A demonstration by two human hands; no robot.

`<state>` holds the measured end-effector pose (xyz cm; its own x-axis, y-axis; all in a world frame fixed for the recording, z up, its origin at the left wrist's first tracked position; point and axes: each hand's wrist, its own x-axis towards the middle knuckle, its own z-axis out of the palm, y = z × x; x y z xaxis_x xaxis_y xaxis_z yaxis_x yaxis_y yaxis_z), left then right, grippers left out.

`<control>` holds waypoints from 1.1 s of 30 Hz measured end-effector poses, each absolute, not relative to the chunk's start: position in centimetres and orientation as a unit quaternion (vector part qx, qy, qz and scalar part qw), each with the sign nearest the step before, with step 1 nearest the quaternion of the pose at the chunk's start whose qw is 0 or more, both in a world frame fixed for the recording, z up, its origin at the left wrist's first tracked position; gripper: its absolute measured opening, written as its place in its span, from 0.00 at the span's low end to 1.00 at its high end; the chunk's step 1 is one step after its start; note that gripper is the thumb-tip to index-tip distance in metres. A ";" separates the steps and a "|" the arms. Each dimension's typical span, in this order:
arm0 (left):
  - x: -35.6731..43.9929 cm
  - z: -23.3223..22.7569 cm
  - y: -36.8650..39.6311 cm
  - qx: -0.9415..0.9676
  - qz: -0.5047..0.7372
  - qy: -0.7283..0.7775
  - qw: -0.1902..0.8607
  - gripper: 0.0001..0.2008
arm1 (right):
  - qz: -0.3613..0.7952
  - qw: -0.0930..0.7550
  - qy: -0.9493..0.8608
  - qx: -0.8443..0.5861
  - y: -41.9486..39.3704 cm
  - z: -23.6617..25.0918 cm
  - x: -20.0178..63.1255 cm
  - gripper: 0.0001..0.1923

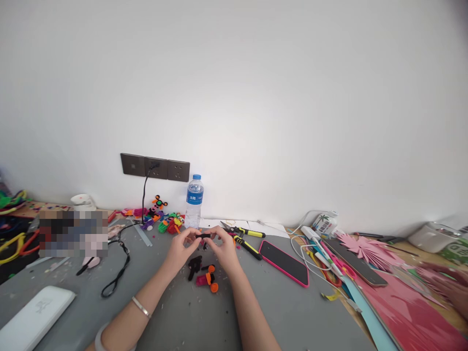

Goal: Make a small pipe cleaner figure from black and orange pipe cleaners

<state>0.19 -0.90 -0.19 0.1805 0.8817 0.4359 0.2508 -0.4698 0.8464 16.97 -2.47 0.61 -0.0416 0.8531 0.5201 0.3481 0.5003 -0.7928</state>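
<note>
Between the fingertips of both my hands stretches a short black fuzzy pipe cleaner [204, 236], raised a little over the grey table mat [204, 324]. My left hand [183, 244] pinches its left end, and my right hand [224, 247] pinches the right end. Just below the hands on the mat lie a black fuzzy piece [195, 267] and a small magenta, orange and black pipe-cleaner piece [206, 280]. Black-and-yellow pliers [246, 232] lie beyond my right hand, partly hidden by it.
A water bottle [195, 202] stands near the wall beside colourful pipe-cleaner figures [171, 222]. To the right are a pink-edged phone [284, 263], white cables and red paper [413, 307]. A white box-shaped device [38, 317] lies front left. Another person's hand [446, 285] shows far right.
</note>
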 end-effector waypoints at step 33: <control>0.0 -0.5 -0.7 0.726 0.518 0.377 0.249 0.04 | 0.251 0.559 -0.674 -0.413 -2.5 0.5 16.8 0.03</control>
